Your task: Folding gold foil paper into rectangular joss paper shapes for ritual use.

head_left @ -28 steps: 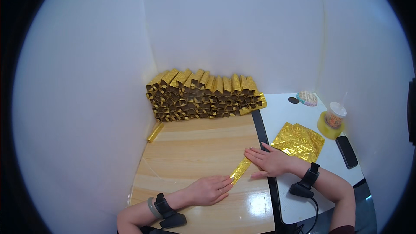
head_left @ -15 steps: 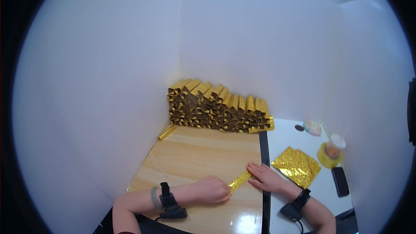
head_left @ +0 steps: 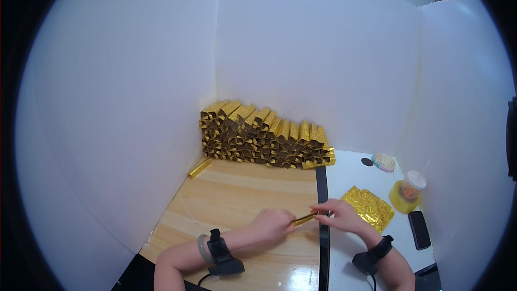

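Between my hands is a narrow folded strip of gold foil paper (head_left: 304,219), its dark inner side partly showing. My left hand (head_left: 273,225) is closed around its left end, which the fingers hide. My right hand (head_left: 338,215) pinches the other end between thumb and fingers. To the right of that hand lies a stack of square gold foil sheets (head_left: 370,208) on the white tabletop. Black straps with small black devices are on both my wrists, and a pale bangle is on my left one.
A large pile of folded gold paper tubes (head_left: 264,137) stands against the back wall. A single gold tube (head_left: 200,168) lies by the left wall. At right are a roll of yellow tape (head_left: 403,198), a lidded cup (head_left: 414,183), a black phone (head_left: 419,230) and a dark oval piece (head_left: 367,162).
The gold strip lay flat with my right hand spread at its end. Now it is turned partly on edge, with my right fingers pinching it. The whole view has shifted slightly.
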`<state>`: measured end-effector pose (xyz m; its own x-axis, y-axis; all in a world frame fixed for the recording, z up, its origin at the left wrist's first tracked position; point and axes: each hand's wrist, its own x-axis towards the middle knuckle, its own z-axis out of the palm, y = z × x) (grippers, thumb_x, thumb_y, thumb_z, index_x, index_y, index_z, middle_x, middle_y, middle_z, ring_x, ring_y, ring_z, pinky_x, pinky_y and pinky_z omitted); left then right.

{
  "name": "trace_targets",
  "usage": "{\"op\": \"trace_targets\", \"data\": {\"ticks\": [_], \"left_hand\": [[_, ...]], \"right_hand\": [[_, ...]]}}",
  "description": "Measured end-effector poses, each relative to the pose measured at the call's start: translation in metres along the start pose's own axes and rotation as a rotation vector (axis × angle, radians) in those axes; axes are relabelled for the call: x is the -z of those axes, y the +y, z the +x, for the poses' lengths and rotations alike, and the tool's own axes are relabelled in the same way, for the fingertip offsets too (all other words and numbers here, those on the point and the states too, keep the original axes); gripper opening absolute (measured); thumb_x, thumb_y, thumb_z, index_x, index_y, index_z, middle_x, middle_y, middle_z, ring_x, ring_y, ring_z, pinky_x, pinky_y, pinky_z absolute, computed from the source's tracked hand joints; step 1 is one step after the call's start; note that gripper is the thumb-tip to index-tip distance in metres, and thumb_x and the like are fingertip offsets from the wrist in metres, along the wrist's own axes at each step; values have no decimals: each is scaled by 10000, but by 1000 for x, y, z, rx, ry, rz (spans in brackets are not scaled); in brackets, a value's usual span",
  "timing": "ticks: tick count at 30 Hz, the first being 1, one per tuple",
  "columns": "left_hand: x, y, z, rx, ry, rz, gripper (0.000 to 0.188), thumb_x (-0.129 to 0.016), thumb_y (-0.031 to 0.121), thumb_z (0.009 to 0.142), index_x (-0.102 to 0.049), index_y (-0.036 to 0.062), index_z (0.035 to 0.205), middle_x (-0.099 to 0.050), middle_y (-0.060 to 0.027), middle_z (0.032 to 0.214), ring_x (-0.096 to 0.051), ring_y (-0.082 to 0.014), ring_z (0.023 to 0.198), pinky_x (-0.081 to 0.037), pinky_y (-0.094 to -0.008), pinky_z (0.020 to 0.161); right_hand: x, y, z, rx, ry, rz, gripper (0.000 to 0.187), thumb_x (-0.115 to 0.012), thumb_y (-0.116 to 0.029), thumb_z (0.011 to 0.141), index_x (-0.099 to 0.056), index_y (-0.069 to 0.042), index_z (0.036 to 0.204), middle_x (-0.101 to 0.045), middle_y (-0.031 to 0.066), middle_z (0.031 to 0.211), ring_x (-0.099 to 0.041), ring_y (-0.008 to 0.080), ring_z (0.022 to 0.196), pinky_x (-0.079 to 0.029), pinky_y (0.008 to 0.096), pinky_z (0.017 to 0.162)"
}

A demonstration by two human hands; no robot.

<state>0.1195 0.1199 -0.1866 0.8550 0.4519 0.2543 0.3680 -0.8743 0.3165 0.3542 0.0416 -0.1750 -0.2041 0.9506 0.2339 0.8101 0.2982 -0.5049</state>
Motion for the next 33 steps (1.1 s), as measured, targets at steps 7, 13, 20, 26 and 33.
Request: {"op": "trace_targets", "data": {"ticks": [7,13,20,26,33], "left_hand": [[25,-18,-6,288,-47,-656,252,-623,193,917,-683,26,1095,-703,-77,906,-648,-117,730,-508,-262,666],[37,-4,-16,339,-156,-1078,303,-555,176,977,-610,-8,1210,-687,-46,971,-656,-102,797,-514,-245,718],[40,10,-28,178,-156,-889,301,-565,228,979,-623,12,1180,-681,-50,924,-664,-90,739,-510,-239,657],[41,20,-30,156,-391,-1108,313,-512,185,999,-558,20,1261,-685,-64,1012,-675,-103,744,-521,-245,713],[24,14,-31,-66,-321,-916,333,-424,217,1035,-488,44,1312,-647,-50,1019,-587,-71,879,-481,-258,778]], "right_hand": [[19,-19,15,112,70,218,561,-804,-240,762,-611,-134,1278,-691,85,954,-620,165,778,-497,289,688],[21,-38,16,-12,60,443,304,-745,-152,830,-700,-89,1124,-681,-5,782,-507,32,611,-404,194,544],[28,-56,9,66,84,545,135,-705,-104,859,-719,-30,971,-631,7,733,-522,41,594,-403,196,530],[36,-68,1,97,240,479,79,-679,-62,864,-697,11,888,-616,34,720,-551,66,546,-419,211,483],[31,-66,4,45,140,542,81,-683,-53,860,-701,13,903,-624,42,733,-587,75,576,-456,212,513]]}}
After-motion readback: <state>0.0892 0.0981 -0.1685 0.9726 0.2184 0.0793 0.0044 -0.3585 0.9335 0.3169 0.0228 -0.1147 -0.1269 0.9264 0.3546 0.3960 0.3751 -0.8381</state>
